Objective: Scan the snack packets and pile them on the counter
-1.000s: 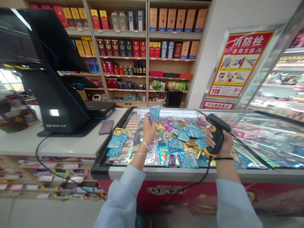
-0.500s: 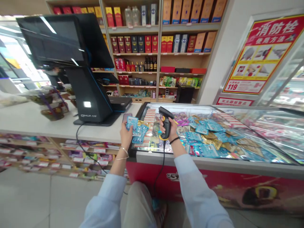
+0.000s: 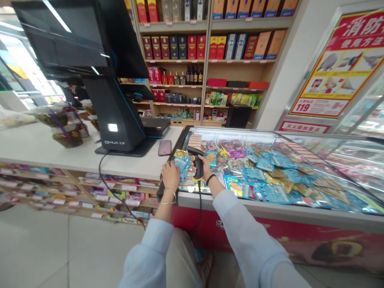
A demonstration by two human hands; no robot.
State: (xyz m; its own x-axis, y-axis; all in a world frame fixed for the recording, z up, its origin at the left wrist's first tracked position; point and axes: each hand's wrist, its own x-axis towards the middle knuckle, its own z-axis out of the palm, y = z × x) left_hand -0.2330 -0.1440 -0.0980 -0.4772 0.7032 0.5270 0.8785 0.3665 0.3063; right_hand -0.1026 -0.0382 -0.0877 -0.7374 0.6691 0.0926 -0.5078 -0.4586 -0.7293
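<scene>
My right hand grips a black and yellow barcode scanner, its cord hanging down over the freezer's front. The scanner's head points left, over a small pile of blue packets at the freezer's left edge. My left hand is on the left side of that pile, fingers curled against a blue packet; some fingertips are hidden. A gold packet lies just behind. To the right, many blue, gold and purple packets are spread over the freezer's glass top.
A phone lies on the white counter, beside a black checkout terminal. Lidded tubs stand further left. Below are shelves of small goods. Boxed bottles fill the back shelves.
My left hand has lowered the raised blue packet to the pile, uncovering the phone. The scanner has moved left and closer to my left hand. The view has shifted slightly.
</scene>
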